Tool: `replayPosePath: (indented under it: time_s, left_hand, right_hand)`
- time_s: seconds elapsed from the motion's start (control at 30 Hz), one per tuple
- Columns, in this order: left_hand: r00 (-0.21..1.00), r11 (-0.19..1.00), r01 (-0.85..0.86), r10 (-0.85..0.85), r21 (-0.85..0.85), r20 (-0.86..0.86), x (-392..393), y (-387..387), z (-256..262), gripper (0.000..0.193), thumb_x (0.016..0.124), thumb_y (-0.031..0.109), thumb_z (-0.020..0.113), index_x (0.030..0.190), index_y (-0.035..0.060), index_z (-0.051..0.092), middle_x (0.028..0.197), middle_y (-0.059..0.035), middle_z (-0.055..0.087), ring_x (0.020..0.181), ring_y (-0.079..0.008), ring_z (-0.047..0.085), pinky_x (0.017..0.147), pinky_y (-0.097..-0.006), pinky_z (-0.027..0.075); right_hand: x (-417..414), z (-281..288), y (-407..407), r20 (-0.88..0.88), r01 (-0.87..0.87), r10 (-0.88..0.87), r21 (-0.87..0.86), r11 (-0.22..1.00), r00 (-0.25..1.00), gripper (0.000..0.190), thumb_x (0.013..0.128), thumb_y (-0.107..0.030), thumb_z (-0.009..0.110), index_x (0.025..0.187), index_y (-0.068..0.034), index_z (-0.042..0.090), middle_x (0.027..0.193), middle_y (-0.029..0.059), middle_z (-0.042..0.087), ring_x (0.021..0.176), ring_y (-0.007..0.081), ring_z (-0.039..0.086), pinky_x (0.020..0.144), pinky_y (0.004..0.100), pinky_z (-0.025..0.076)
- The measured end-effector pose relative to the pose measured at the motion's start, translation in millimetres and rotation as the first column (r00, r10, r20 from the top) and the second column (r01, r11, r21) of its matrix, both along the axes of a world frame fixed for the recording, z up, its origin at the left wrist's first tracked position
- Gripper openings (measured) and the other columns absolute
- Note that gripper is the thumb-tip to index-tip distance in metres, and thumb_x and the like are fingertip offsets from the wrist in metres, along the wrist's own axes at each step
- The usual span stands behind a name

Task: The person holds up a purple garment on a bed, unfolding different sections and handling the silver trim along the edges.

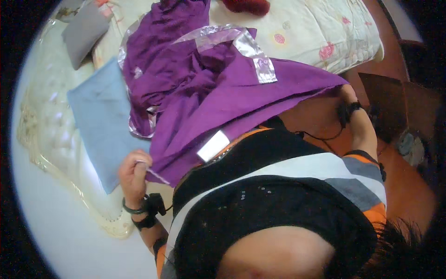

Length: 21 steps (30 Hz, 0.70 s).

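A large purple cloth (pixel 223 94) with shiny silver-patterned trim lies bunched over the bed and stretches towards my body. At the lower left, my left hand (pixel 135 165) is closed on the edge of the purple cloth, with a pale strip showing at the fingers. On the right, my right hand (pixel 346 92) grips the cloth's far corner, its fingers mostly hidden by fabric and shadow. Between the hands the edge hangs in front of my waist, where a white label (pixel 213 146) shows. Both wrists wear black straps.
A light blue cloth (pixel 101 122) lies beside the purple one, near a grey cushion (pixel 85 36). A tufted cream headboard (pixel 52 104) curves along the left. Floral bedding (pixel 313 31) and a dark red item (pixel 247 5) are at the top. Brown boxes (pixel 383 101) stand at right.
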<state>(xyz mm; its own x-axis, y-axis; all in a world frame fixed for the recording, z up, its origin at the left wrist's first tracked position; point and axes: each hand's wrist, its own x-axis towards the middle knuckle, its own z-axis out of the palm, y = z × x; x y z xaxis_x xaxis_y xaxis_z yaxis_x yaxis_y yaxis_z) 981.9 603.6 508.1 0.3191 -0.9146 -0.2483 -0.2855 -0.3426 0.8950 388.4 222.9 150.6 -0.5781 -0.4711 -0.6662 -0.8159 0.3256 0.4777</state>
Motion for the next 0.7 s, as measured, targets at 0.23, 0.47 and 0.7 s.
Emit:
replayPosePath:
  time_s: [0.23, 0.47, 0.7]
  left_hand:
    - [0.983, 0.986, 0.163, -0.160, -0.030, 0.091, -34, -74, 34, 0.004, 0.074, -0.002, 0.048, 0.072, -0.0016, 0.051, 0.069, -0.0095, 0.053, 0.062, -0.0179, 0.049, 0.058, -0.0260, 0.039]
    - [0.964, 0.971, 0.237, -0.232, -0.021, 0.130, -52, -89, 27, 0.003, 0.072, -0.002, 0.051, 0.074, 0.0003, 0.053, 0.069, -0.0112, 0.053, 0.060, -0.0230, 0.051, 0.054, -0.0284, 0.040]
    - [0.968, 0.974, 0.210, -0.194, -0.090, 0.162, -60, -93, 18, 0.006, 0.078, 0.004, 0.051, 0.073, 0.0001, 0.052, 0.068, -0.0089, 0.052, 0.061, -0.0185, 0.049, 0.056, -0.0264, 0.038]
  right_hand:
    - [56, 46, -3, 0.666, -0.775, 0.695, -0.278, 0.568, 0.270, 0.043, 0.061, -0.018, 0.066, 0.102, -0.006, 0.056, 0.099, 0.0167, 0.059, 0.094, 0.0326, 0.055, 0.079, 0.0383, 0.044]
    - [287, 159, 58, 0.919, -0.523, 0.347, -0.392, 0.757, -0.186, 0.040, 0.073, -0.014, 0.059, 0.110, -0.002, 0.050, 0.095, 0.0121, 0.059, 0.086, 0.0209, 0.056, 0.077, 0.0322, 0.044]
    - [394, 252, 124, 0.739, -0.434, 0.016, -0.414, 0.800, -0.674, 0.045, 0.071, -0.028, 0.066, 0.103, 0.001, 0.054, 0.100, 0.0141, 0.058, 0.092, 0.0222, 0.056, 0.081, 0.0318, 0.043]
